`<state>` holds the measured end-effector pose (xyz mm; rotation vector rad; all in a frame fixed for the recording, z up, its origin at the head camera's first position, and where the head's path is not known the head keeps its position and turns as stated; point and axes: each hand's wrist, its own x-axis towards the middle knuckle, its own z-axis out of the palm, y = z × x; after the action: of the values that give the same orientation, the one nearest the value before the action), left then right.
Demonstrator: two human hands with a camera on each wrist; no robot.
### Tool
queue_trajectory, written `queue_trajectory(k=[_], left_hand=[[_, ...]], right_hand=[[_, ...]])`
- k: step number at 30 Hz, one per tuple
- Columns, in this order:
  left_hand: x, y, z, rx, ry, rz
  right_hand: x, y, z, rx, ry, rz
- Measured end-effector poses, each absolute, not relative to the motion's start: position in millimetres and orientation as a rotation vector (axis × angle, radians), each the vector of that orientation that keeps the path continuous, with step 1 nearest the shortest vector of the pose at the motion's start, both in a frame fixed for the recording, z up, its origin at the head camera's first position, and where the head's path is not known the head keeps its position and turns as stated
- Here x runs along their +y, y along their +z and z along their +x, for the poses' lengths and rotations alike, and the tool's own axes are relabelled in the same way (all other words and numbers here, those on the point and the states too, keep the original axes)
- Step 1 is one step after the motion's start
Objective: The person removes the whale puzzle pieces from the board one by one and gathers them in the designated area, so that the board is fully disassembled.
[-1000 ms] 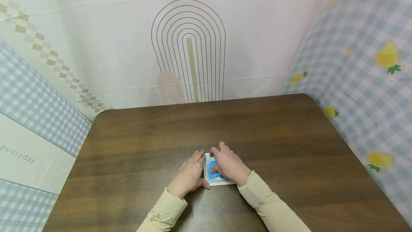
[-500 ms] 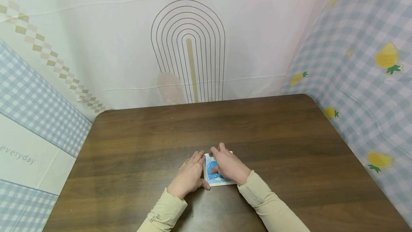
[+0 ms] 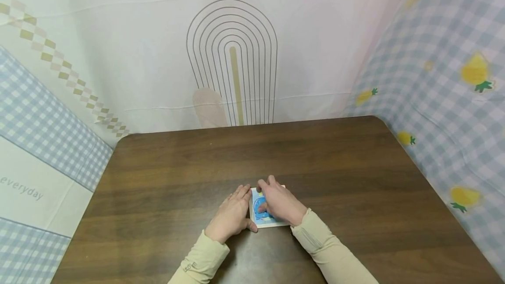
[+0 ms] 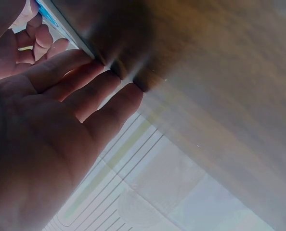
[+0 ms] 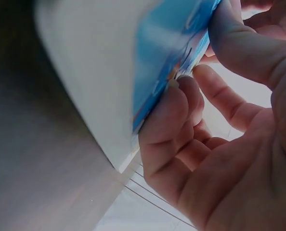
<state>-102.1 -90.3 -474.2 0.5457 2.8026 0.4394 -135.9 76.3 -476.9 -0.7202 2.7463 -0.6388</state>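
Note:
A small square jigsaw puzzle with a blue cartoon picture and a pale frame lies flat near the front middle of the table. Along its left edge rests my left hand, fingers extended and thumb by the near left corner. My right hand arches over the right part of the picture and covers much of it. In the right wrist view, its thumb and bent fingers hold onto the blue picture surface beside the wide pale border. The left wrist view shows the left fingertips lined up beside the puzzle's edge.
The brown wooden table spreads around both hands. Behind it hangs a white cloth with a line-drawn arch. A blue checked cloth with yellow fruit hangs along the right side, and more checked cloth on the left.
Both hands stay in nearly the same place. A pale patch low on the picture beside the right hand has shrunk since the earliest frame, and the right fingers have shifted very slightly.

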Motion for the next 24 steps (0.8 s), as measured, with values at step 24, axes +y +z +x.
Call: queue_trajectory(k=[24], left_hand=[[-92.3, -476.6, -101.4, 2.806, 0.467, 0.541]], right_hand=[[71.0, -473.9, -136.9, 2.72, -0.621, -0.683]])
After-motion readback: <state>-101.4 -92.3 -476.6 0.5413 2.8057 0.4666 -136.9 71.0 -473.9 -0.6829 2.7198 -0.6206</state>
